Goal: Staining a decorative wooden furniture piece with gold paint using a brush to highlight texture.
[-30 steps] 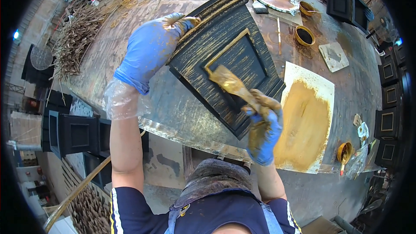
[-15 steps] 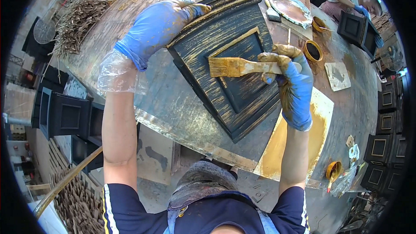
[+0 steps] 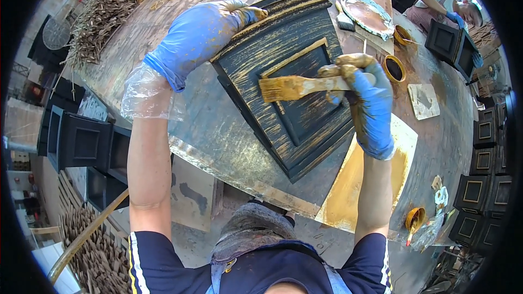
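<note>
A black wooden box point(image 3: 261, 91) with a recessed panel and streaks of gold paint lies tilted on the worktable. My left hand point(image 3: 220, 24), in a paint-stained blue glove, is closed over the moulded edge at its upper left. In my gloved right hand point(image 3: 369, 95) is a flat paintbrush point(image 3: 291, 87), pinched by its handle. Its gold-coated bristles point left, over the frame of the recessed panel. Whether they touch the wood I cannot tell.
A gold-smeared board point(image 3: 340, 196) lies beside my right forearm. Bowls, one with dark liquid point(image 3: 394, 69), a second brush point(image 3: 344, 19) and a round paint-crusted tray point(image 3: 368, 15) stand at the right. A co-worker point(image 3: 447, 5) handles another black box. Bundled sticks point(image 3: 106, 24) lie far left.
The brush has shifted slightly left across the panel with my right hand. My left hand keeps its hold on the box edge.
</note>
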A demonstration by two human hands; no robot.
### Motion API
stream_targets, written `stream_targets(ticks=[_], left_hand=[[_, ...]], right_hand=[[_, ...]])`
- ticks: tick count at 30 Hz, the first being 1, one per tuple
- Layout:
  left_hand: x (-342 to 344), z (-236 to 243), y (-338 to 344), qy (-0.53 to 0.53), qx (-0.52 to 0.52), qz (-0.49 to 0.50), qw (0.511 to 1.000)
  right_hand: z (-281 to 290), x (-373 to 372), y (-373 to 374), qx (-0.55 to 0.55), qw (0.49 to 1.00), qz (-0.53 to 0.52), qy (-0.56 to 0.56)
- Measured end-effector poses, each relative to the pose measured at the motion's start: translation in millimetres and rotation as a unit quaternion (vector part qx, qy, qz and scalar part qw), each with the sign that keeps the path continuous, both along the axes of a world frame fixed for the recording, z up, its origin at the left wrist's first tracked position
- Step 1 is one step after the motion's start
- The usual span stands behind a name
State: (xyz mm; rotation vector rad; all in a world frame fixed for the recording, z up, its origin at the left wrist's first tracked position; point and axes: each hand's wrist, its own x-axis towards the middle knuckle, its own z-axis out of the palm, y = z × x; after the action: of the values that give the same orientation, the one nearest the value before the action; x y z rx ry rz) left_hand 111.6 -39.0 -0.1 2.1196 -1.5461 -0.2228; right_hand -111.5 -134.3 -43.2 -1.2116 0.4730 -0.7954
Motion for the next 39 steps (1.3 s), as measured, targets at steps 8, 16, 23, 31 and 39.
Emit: stream_targets(ticks=[8, 16, 23, 31, 39], left_hand=[[11, -9, 0, -0.161, -0.012, -0.051, 0.986], [20, -13, -1, -0.197, -0.018, -0.071, 0.978], [19, -8, 0, -0.006, -0.001, -0.040, 0.999], [35, -16, 2, 0.089, -0.010, -0.039, 0.995], [6, 13, -3, 0.165, 0.031, 0.065, 0.984]], right_hand=[[-9, -7, -1, -0.007, 1.000, -0.015, 0.003], [-15, -15, -1, -0.007, 1.000, -0.016, 0.011], [-24, -18, -2, 0.000, 0.999, 0.005, 0.041], [-33, -21, -3, -0.042, 0.991, 0.043, 0.121], [-35, -33, 0, -0.001, 0.997, 0.071, 0.044]])
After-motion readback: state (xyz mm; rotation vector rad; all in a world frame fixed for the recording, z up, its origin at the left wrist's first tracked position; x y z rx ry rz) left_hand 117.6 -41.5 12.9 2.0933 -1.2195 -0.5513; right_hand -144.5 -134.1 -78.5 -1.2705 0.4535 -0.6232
